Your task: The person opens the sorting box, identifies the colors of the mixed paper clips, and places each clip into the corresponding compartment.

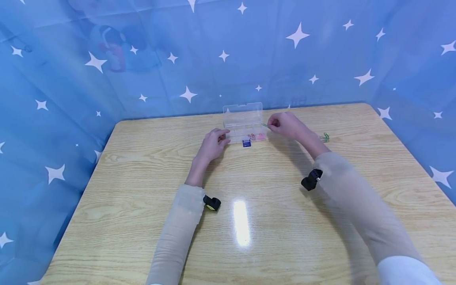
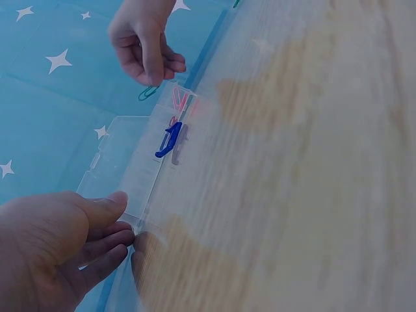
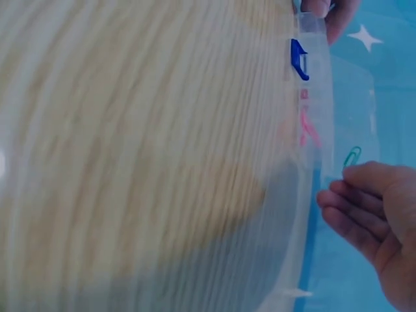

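- Head view: clear plastic box (image 1: 245, 122) sits at upper centre of the frame on the wooden bench (image 1: 142, 174), lid raised toward the blue starred backdrop (image 1: 107, 59). Pink clips (image 1: 259, 136) lie in the box's right end; a blue clip (image 1: 246, 143) sits at its front edge.
- Left hand (image 1: 213, 143) rests against the box's left end, fingers loosely curled on it.
- Right hand (image 1: 285, 124) hovers at the box's right end, pinching a green paper clip (image 1: 265, 125).
- A few more green clips (image 1: 325, 137) lie on the bench, right of the right wrist.
- Left wrist view: lower left, fingertips (image 2: 110, 244) touch the box corner; upper left, the other hand holds the green clip over the open lid.
- Right wrist view: blurred; green clip pinched at right edge beside the box; pink and blue clips show through its wall.
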`<action>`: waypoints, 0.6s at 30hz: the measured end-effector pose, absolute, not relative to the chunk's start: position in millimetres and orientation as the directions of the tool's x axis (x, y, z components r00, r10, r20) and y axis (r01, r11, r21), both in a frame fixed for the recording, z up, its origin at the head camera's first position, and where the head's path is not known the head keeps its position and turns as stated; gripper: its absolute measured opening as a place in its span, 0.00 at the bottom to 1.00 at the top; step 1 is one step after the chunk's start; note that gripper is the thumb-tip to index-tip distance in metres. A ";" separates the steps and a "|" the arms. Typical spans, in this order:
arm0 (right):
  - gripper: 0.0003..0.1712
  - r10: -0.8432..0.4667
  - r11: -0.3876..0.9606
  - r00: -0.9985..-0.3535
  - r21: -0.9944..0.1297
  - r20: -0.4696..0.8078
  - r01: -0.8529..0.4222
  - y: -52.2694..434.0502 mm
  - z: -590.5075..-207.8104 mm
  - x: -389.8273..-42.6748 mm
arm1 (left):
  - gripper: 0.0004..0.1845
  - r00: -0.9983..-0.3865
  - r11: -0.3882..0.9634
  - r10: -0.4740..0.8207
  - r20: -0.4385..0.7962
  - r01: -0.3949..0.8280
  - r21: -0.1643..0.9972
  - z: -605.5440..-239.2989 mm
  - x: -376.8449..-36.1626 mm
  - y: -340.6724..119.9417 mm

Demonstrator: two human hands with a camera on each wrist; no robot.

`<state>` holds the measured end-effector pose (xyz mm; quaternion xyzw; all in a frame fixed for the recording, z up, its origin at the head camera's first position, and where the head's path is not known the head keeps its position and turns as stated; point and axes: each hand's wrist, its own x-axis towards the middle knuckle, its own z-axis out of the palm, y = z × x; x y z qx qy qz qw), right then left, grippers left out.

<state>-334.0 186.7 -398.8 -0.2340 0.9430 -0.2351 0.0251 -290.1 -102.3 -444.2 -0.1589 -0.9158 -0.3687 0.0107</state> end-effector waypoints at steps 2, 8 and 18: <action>0.08 -0.452 0.784 -0.890 -0.449 0.060 -0.429 183.0 -398.5 -336.1 | 0.21 -0.949 0.677 0.283 0.137 0.299 0.672 -444.3 -290.2 -102.1; 0.10 -0.455 0.790 -0.890 -0.447 0.029 -0.419 172.5 -397.2 -341.8 | 0.21 -0.951 0.677 0.278 0.133 0.292 0.675 -443.5 -289.1 -102.5; 0.11 -0.455 0.805 -0.891 -0.429 0.001 -0.411 164.8 -399.6 -347.5 | 0.21 -0.950 0.675 0.285 0.130 0.295 0.676 -441.8 -288.7 -103.0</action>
